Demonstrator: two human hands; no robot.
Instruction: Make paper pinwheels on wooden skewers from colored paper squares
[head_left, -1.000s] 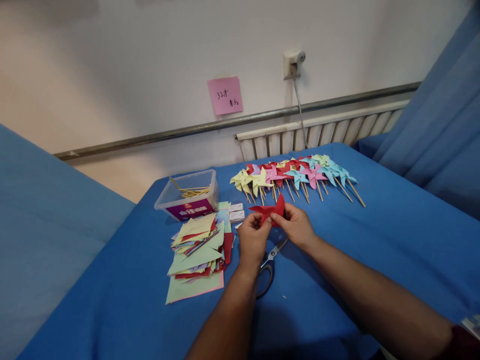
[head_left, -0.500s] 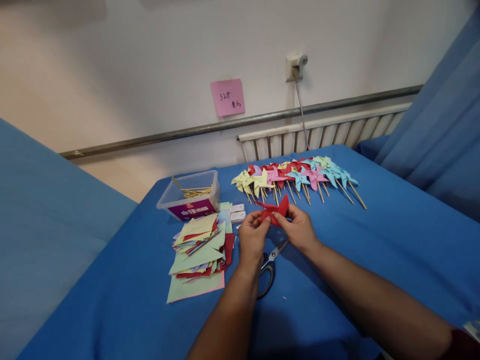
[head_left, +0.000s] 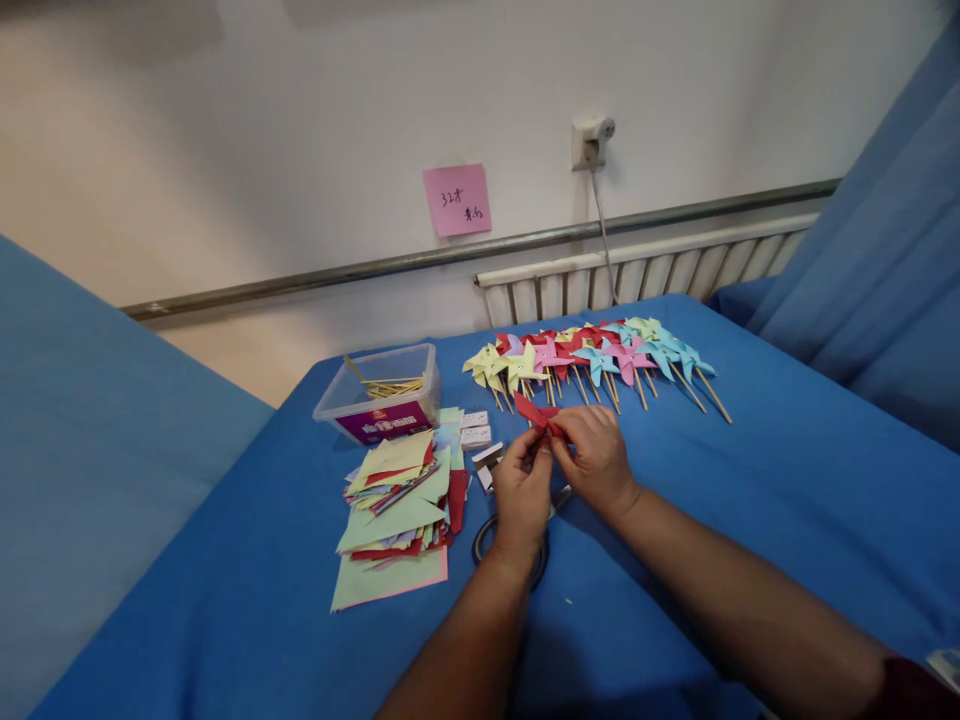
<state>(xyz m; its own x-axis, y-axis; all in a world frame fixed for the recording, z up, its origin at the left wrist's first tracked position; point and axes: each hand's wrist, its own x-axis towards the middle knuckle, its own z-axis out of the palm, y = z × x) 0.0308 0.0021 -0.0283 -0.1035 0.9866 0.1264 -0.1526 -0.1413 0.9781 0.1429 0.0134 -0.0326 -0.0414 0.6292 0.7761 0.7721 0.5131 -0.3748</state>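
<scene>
Both my hands meet over the middle of the blue table (head_left: 750, 480). My left hand (head_left: 523, 492) and my right hand (head_left: 598, 455) pinch a folded red paper piece (head_left: 537, 413) between their fingertips; most of it is hidden by the fingers. A pair of black-handled scissors (head_left: 487, 535) lies on the cloth under my left wrist, mostly covered. A row of finished paper pinwheels (head_left: 592, 355) on wooden sticks lies just beyond my hands.
A messy stack of coloured paper squares (head_left: 397, 500) lies left of my hands. Behind it stands a clear plastic box (head_left: 381, 392) with wooden sticks. Small white boxes (head_left: 474, 427) sit between the stack and my hands. A radiator (head_left: 637, 270) runs along the wall.
My hands have drawn closer together and the red paper has been folded smaller, so less of it shows. My left hand has shifted right, covering the scissors.
</scene>
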